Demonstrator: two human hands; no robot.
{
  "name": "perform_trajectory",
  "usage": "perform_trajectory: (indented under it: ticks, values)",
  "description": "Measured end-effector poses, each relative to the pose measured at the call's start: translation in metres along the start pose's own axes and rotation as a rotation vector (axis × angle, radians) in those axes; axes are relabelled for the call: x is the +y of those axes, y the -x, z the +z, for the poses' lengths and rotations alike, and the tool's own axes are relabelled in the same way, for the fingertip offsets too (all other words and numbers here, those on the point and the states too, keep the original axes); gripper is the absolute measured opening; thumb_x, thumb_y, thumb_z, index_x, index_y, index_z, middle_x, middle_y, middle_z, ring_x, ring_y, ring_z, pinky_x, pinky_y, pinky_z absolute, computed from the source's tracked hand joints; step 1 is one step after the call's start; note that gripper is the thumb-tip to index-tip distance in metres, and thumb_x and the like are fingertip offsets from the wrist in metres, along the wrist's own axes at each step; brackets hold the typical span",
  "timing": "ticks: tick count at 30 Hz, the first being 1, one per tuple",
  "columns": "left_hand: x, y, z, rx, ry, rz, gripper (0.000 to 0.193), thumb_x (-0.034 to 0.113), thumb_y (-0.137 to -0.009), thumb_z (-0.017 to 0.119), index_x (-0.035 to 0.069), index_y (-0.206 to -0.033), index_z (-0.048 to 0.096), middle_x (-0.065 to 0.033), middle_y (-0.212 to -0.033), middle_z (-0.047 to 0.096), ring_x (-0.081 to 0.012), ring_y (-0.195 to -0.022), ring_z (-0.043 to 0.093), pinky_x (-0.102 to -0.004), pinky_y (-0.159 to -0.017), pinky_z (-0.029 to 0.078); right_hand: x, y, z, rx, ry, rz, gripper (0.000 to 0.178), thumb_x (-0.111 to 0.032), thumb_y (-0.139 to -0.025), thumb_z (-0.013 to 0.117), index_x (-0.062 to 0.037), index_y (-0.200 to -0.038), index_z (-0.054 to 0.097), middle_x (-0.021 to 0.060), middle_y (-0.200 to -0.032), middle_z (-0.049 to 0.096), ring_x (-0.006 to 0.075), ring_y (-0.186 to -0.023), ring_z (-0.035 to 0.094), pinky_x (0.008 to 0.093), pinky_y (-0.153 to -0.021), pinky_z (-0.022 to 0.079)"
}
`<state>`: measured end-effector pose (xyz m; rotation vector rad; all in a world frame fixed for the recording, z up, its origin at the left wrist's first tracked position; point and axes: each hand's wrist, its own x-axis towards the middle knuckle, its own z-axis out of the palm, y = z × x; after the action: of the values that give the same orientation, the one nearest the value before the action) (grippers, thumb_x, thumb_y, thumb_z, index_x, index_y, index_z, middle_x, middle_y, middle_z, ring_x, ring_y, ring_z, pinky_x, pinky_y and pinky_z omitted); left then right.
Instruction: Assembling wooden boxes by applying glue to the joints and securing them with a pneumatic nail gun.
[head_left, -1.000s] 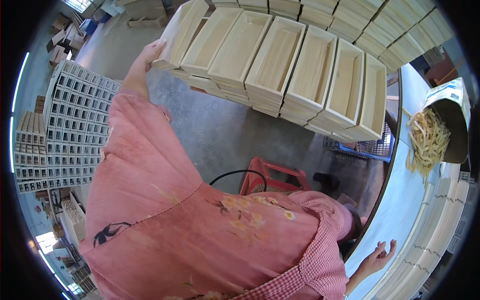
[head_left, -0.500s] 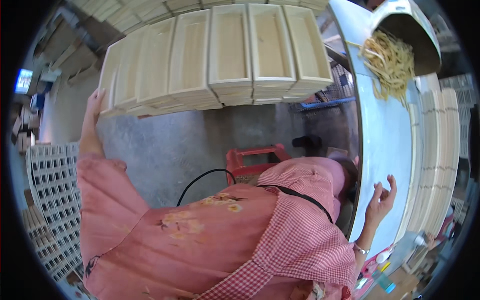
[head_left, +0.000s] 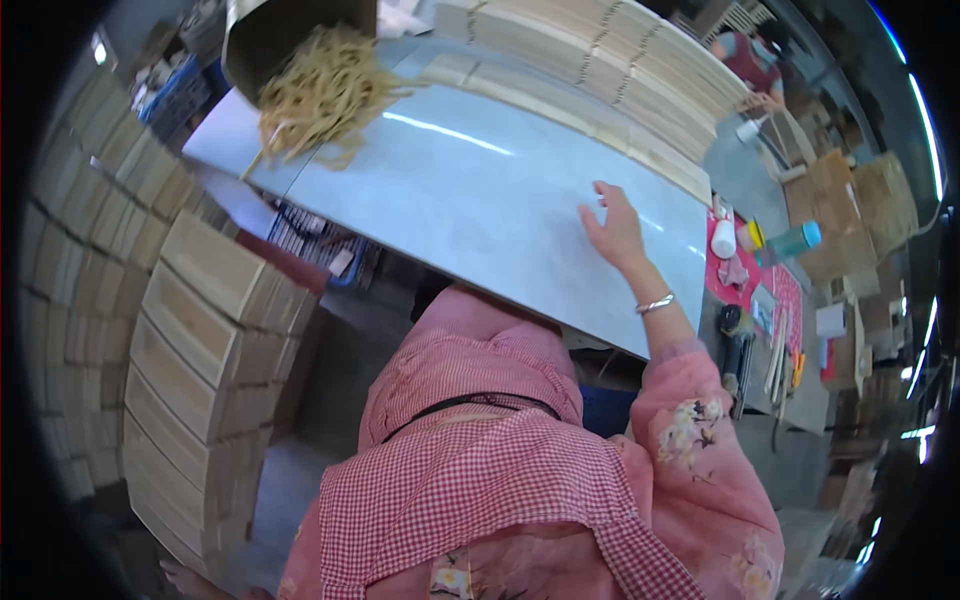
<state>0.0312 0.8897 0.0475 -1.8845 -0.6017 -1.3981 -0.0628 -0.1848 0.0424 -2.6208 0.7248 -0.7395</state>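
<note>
My right hand (head_left: 615, 232) hovers over or rests lightly on the pale blue-white tabletop (head_left: 480, 200); I cannot tell which. Its fingers are spread and hold nothing. At the lower left edge my left hand (head_left: 190, 582) shows dimly, fingers stretched out and partly cut off by the picture's edge. It is close to the near end of a stack of shallow wooden boxes (head_left: 195, 335); whether it touches them cannot be made out. A heap of yellowish flat bands (head_left: 325, 95) spills onto the table from a tipped container (head_left: 290, 30).
Light wooden pieces (head_left: 590, 60) stand in rows along the table's far side. More stacked boxes (head_left: 65, 330) fill the left. A white bottle (head_left: 723, 238) and a teal bottle (head_left: 790, 243) are at the right end. Another person (head_left: 755, 65) is at the far right.
My view has swung from the box stack towards the table. My left hand, on the stack's end before, is now low at the picture's edge. The right hand remains open over the table.
</note>
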Motion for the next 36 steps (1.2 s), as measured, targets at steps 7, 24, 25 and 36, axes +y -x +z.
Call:
perform_trajectory:
  ticks: [7, 24, 25, 36]
  values:
    - [0.132, -0.086, 0.009, -0.315, 0.585, -0.043, 0.039, 0.023, -0.103, 0.050, -0.004, -0.128, 0.063, -0.0216, -0.117, 0.069, -0.0435, -0.091, 0.067, -0.0432, -0.086, 0.053, 0.156, -0.051, -0.057, -0.092, 0.518, 0.353, 0.063, -0.020, -0.082, 0.067, -0.0043, -0.141, 0.050, 0.0194, -0.133, 0.058, 0.0406, -0.119, 0.058, 0.0470, -0.100, 0.050]
    - [0.710, -0.177, -0.544, -0.117, 1.953, 1.158, 0.065, 0.014, -0.082, 0.074, 0.009, -0.144, 0.052, -0.0132, -0.155, 0.045, -0.0308, -0.139, 0.047, -0.0417, -0.111, 0.040, 0.182, -0.072, -0.109, -0.459, 0.263, 0.439, 0.035, -0.024, -0.075, 0.074, -0.0079, -0.101, 0.057, 0.0159, -0.093, 0.067, 0.0414, -0.081, 0.062, 0.0454, -0.076, 0.052]
    - [0.729, -0.174, -0.560, -0.113, 1.936, 1.220, 0.070, 0.015, -0.082, 0.074, 0.010, -0.147, 0.048, -0.0122, -0.158, 0.041, -0.0304, -0.141, 0.044, -0.0419, -0.112, 0.039, 0.174, -0.065, -0.118, -0.428, 0.187, 0.484, 0.033, -0.021, -0.076, 0.073, -0.0072, -0.100, 0.055, 0.0158, -0.088, 0.067, 0.0420, -0.075, 0.061, 0.0455, -0.071, 0.051]
    - [0.836, -0.178, -0.623, -0.414, 1.393, 1.457, 0.073, 0.004, -0.081, 0.069, 0.013, -0.149, 0.042, -0.0085, -0.161, 0.035, -0.0334, -0.146, 0.038, -0.0466, -0.116, 0.035, 0.085, 0.023, -0.209, -0.241, 0.437, 0.139, 0.009, -0.013, -0.089, 0.064, -0.0053, -0.090, 0.058, 0.0105, -0.089, 0.062, 0.0321, -0.081, 0.060, 0.0421, -0.071, 0.049]
